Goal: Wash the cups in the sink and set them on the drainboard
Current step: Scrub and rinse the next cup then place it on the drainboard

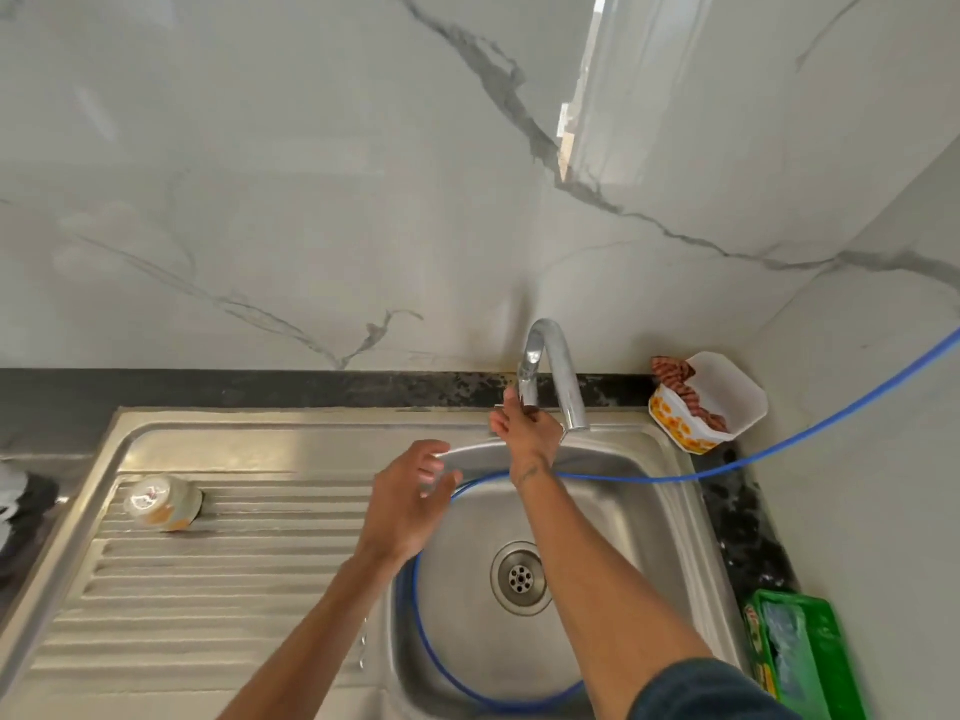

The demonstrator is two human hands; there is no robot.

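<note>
A clear glass cup point(163, 504) with an orange print stands on the ribbed drainboard point(208, 589), at its far left. The sink basin point(582, 511) holds no cup that I can see. My left hand point(410, 506) hovers over the basin's left rim, fingers relaxed and spread, holding nothing. My right hand point(524, 433) reaches to the chrome tap point(550, 366). Its fingers stretch up against the spout's mouth and its palm hides the tap's lever. No water shows at the spout.
A thin blue hose point(779, 459) comes in from the right wall and loops round the basin by the drain point(521, 576). A white tub point(727, 397) with a striped cloth sits behind the sink's right corner. A green packet point(800, 652) lies on the right counter.
</note>
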